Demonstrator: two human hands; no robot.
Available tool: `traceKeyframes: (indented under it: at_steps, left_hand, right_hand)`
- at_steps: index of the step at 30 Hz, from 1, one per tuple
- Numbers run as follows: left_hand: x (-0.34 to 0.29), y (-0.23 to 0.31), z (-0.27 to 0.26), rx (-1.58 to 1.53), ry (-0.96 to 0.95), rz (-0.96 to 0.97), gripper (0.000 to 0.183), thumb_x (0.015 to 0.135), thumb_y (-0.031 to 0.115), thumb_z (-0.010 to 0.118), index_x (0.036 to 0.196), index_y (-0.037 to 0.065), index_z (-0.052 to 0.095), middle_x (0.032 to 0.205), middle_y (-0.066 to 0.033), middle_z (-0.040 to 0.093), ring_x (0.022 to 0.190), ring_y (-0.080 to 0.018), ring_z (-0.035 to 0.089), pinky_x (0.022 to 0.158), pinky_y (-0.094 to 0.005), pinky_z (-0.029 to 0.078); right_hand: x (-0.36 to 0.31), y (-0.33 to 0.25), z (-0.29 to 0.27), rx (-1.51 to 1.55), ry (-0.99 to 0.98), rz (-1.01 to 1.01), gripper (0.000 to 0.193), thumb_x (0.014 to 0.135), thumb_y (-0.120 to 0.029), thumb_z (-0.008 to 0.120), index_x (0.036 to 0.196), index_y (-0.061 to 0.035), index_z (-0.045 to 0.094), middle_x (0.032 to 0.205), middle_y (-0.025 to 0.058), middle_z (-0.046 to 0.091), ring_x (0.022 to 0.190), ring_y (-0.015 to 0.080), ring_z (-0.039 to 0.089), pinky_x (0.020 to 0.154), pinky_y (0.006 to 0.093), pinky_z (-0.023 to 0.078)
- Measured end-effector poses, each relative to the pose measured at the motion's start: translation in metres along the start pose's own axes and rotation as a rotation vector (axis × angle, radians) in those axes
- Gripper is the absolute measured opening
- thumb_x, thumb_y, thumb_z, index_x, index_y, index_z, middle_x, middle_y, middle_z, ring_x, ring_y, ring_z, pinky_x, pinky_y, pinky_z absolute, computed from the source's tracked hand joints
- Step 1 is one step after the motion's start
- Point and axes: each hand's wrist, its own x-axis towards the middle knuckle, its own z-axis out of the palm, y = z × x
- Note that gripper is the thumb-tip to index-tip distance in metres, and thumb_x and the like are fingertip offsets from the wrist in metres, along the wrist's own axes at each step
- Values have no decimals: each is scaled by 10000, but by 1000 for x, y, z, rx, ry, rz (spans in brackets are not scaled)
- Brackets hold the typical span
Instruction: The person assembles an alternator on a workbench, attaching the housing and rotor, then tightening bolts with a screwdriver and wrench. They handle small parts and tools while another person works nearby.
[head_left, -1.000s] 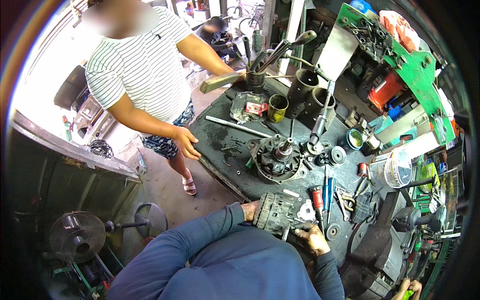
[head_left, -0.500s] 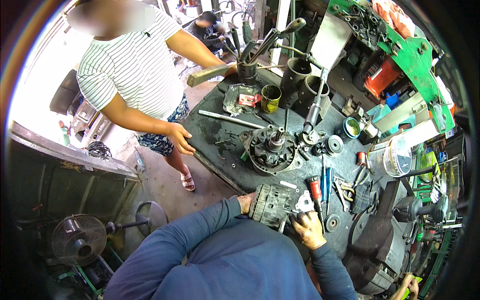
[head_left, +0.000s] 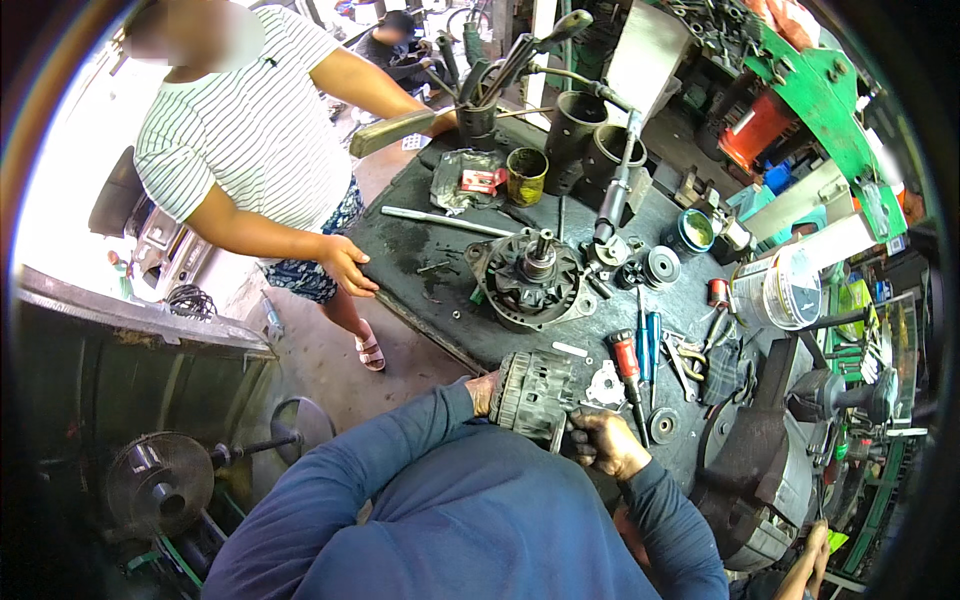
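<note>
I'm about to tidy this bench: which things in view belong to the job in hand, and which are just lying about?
Job in hand:
- ribbed metal housing, between left hand and right hand
- probably the part with an upright shaft, silvery plate and red-handled tool, all nearby

Apparently just lying about:
- yellow tin
- red-and-white box
- white bucket

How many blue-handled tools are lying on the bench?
2: one blue-handled tool just right of the red-handled tool, the second blue-handled tool beside it. More may be hidden.
</note>
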Motion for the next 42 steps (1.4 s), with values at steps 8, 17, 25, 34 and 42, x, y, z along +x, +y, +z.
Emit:
traceKeyframes:
  at_steps: [8, 17, 25, 34, 42]
  left_hand:
    - [-10, -12, -22, -224, -99, -2, 490, 1062, 170, 507, 1529, 31, 452, 1486, -112, 579, 1298, -238, 598, 1124, -421, 479]
    - [1, -12, -21, -46, -71, -45, 477, 1094, 243, 405, 1524, 42, 450, 1500, -136, 554, 1306, -253, 583, 1132, -433, 465]
    - [-1, 16, 3, 84, -83, -27, 538, 1091, 300, 372, 1578, 73, 383, 1554, -136, 496, 1387, -286, 516, 1177, -473, 415]
    - [-5, 44, 23, 892, -124, 101, 538, 1023, 168, 558, 1536, 54, 440, 1510, -118, 541, 1363, -243, 538, 1165, -401, 434]
    - [-3, 41, 28, 827, -61, 100, 487, 1060, 132, 513, 1531, 39, 434, 1448, -136, 592, 1286, -241, 604, 1093, -413, 515]
  right_hand:
    - [-4, 0, 5, -681, 78, -423, 143, 875, -102, 644, 939, 1, 567, 953, 222, 659, 744, 393, 679, 676, 492, 539]
    - [-3, 4, 26, 638, 61, 455, 291, 1031, -269, 574, 1108, 11, 605, 897, 94, 699, 596, 144, 517, 497, 316, 388]
    - [-27, 25, 36, 374, 253, 209, 231, 1042, -253, 599, 1001, -26, 589, 838, 33, 611, 731, 123, 526, 658, 315, 457]
    - [-26, 4, 47, 313, 339, 246, 275, 1050, -258, 594, 1030, 16, 600, 812, 122, 616, 778, 177, 550, 727, 368, 475]
    - [-30, -3, 44, 277, 408, 150, 264, 1020, -224, 615, 1003, 39, 606, 879, 218, 646, 842, 285, 623, 793, 422, 485]
